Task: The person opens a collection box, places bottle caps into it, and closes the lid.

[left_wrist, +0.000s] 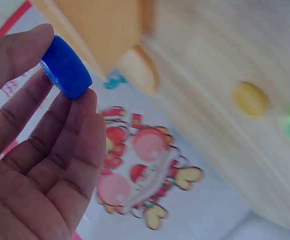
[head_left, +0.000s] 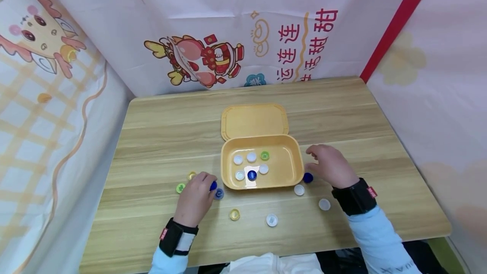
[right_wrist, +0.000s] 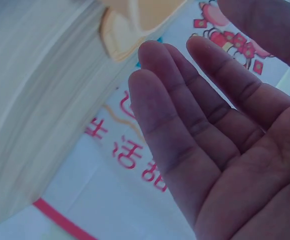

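Note:
My left hand [head_left: 196, 198] pinches a blue bottle cap [left_wrist: 67, 67] between thumb and fingertips, raised to the left of the yellow box [head_left: 281, 183]. Just beside that hand lie another blue cap [head_left: 219, 193], a yellow cap [head_left: 192, 175] and a green cap [head_left: 180, 188]. My right hand [head_left: 330, 165] is held by the box's right wall with its fingers loosely bent and nothing in them, as the right wrist view shows. A dark blue cap [head_left: 308, 177] sits just below its fingers. Inside the box are several white caps [head_left: 251, 157], a green cap [head_left: 264, 155] and a blue cap [head_left: 252, 175].
Behind the box lies its yellow lid [head_left: 255, 121], flat on the wooden table [head_left: 163, 138]. Nearer the front edge are a yellow ring-like cap [head_left: 234, 214] and white caps [head_left: 272, 220], with more white ones at right. Printed cloth [head_left: 213, 7] hangs around the table.

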`<state>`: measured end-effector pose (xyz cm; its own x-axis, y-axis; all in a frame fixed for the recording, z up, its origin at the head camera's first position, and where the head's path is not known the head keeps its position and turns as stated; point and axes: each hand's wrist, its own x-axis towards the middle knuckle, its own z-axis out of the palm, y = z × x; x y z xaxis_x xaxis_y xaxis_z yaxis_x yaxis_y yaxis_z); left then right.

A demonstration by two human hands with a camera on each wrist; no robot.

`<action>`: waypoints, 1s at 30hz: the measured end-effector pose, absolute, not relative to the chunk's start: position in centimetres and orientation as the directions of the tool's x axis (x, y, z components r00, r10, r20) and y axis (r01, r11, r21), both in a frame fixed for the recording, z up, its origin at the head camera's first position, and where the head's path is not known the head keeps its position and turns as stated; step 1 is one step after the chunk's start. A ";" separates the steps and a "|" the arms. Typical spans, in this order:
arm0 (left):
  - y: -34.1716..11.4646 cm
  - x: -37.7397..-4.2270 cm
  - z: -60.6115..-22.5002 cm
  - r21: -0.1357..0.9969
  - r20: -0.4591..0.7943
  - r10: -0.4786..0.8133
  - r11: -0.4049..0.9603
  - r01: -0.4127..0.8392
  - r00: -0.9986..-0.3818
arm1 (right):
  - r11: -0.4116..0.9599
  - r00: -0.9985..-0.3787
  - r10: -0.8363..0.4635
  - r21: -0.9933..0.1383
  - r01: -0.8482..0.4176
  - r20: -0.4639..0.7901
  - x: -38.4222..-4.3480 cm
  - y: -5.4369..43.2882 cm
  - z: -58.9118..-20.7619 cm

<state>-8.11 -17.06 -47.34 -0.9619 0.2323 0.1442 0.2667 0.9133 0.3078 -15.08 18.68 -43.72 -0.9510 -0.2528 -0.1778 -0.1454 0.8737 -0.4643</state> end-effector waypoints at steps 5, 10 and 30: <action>-14.9 -9.4 -46.3 0.280 0.195 0.334 0.882 0.379 -0.922 | 0.891 -0.951 -0.191 -0.448 -0.065 -0.241 -14.3 19.9 -43.9; -12.9 -10.7 -45.7 0.308 0.209 0.405 0.837 0.453 -0.890 | 0.893 -0.954 -0.154 -0.448 -0.024 -0.256 -13.6 20.8 -44.3; -6.6 -14.0 -47.3 0.390 0.051 0.541 0.763 0.515 -0.840 | 0.880 -0.961 -0.059 -0.468 0.078 -0.271 -11.5 24.1 -46.1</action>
<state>-14.04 -6.56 -47.29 -0.8396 0.5409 0.0505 0.5152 0.7633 0.3899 -11.49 24.09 -46.15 -0.9608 -0.0594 -0.2709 0.0777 0.8801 -0.4684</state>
